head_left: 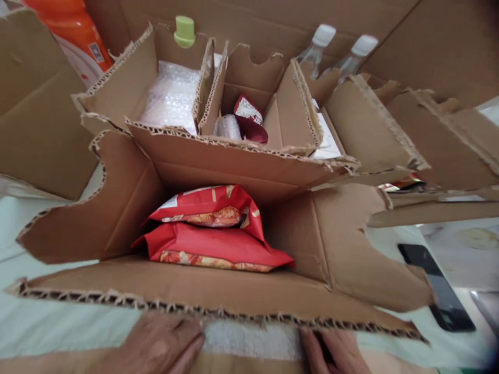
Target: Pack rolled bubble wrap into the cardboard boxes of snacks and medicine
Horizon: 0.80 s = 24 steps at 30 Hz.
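An open cardboard box (241,283) with torn edges stands right in front of me. Two red food packets (218,239) with printed pictures lie stacked inside it. At the near side, below the box's front flap, are my left hand (159,343) and my right hand (333,350). Between them shows a whitish, crinkled strip (253,340) that looks like bubble wrap. My left fingers are closed together at its left end, and my right fingers are bent at its right end. The front flap and the frame's edge hide what lies under my fingers.
Behind stands a row of cardboard compartments, holding a bubble-wrapped pack (171,93) and a dark red packet (251,119). Clear bottles (314,52) with white caps and an orange bottle (74,36) stand farther back. A black phone (436,288) lies at the right.
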Available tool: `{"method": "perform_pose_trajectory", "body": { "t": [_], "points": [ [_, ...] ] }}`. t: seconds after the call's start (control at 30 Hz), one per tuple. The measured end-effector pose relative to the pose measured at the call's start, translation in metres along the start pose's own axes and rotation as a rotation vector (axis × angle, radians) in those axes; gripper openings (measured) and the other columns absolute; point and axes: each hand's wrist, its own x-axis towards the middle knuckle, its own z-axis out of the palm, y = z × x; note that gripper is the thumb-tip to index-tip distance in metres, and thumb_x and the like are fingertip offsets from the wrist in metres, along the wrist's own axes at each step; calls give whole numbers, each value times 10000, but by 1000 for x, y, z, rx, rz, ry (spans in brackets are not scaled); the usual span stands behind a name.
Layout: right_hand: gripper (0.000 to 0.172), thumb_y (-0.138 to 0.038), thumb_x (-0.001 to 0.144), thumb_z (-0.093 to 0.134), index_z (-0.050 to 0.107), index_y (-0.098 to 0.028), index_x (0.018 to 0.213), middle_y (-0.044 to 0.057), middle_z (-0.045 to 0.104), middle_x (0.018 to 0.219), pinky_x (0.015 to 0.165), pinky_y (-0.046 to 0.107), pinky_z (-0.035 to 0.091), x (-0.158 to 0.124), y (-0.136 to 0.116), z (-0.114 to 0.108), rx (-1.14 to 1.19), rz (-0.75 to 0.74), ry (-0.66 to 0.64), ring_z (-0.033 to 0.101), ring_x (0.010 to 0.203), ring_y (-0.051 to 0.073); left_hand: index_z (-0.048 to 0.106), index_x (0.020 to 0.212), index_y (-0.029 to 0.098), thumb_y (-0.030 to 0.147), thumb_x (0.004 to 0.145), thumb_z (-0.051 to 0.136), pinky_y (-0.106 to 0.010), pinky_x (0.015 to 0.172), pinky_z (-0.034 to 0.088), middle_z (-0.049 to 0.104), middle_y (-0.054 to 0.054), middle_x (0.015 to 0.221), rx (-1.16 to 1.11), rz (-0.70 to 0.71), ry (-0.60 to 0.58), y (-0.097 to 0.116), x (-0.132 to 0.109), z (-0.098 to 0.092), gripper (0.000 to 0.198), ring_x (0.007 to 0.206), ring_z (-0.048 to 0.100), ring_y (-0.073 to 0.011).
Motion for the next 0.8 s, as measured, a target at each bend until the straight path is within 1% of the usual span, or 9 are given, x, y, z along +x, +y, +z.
{"method": "perform_pose_trajectory", "body": {
  "t": [0.03,0.1,0.2,0.3,0.4,0.53,0.67,0.73,0.8],
  "points": [
    [175,-347,979,614,755,-291,1067,76,790,1036,852,502,630,2,-3,-1,-2,10,6,759,1025,331,693,1324,284,260,991,561,-311,799,632,814,-39,1051,-17,19,-10,1,6,-5,359,861,754,-213],
    [212,-327,1006,579,729,-261,1139,82,781,1149,911,481,616,6,-10,-2,12,37,19,745,1094,307,680,1328,239,219,975,565,-375,955,612,772,-77,1247,-50,32,-6,2,15,-13,372,1086,728,-254],
    [257,-296,1040,523,700,-236,1216,96,747,1278,1009,460,582,10,-20,-3,96,82,26,708,1202,273,685,1274,191,163,963,557,-520,1171,481,623,-119,1501,-93,52,12,1,22,-15,337,1446,506,-330],
    [248,-276,1041,519,709,-232,1194,91,754,1265,1047,446,566,10,-26,-1,184,131,58,703,1215,253,676,1267,180,158,971,565,-546,1174,479,610,-138,1509,-124,89,3,-2,21,-14,317,1477,472,-327],
    [216,-254,1017,559,713,-226,1166,98,758,1247,1036,461,571,7,-28,-1,203,165,167,715,1187,255,672,1267,196,165,968,584,-571,1146,501,616,-143,1497,-133,86,15,-3,17,-18,314,1460,495,-336],
    [233,-198,978,593,702,-235,1181,107,754,1253,1043,518,543,6,-42,-6,97,42,275,702,1209,285,670,1263,187,138,964,585,-580,1151,492,614,-152,1492,-135,91,19,13,17,-32,315,1469,482,-343],
    [282,-173,995,535,689,-246,1220,103,733,1306,1046,503,525,22,-84,1,83,-144,131,669,1256,279,668,1268,192,117,944,586,-592,1174,465,621,-150,1482,-167,124,-32,37,28,-35,342,1479,470,-348],
    [317,-174,1004,505,688,-221,1258,116,716,1349,1045,489,520,33,-103,13,84,-243,-26,648,1279,279,675,1267,191,125,924,603,-610,1181,452,627,-158,1470,-165,129,-76,41,31,-28,357,1465,487,-353],
    [352,-196,1008,503,676,-188,1314,138,683,1407,1045,491,513,38,-107,22,57,-292,-184,626,1307,291,675,1282,193,132,905,620,-629,1194,430,615,-162,1489,-155,134,-115,35,30,-21,386,1463,492,-357]
  ]
}}
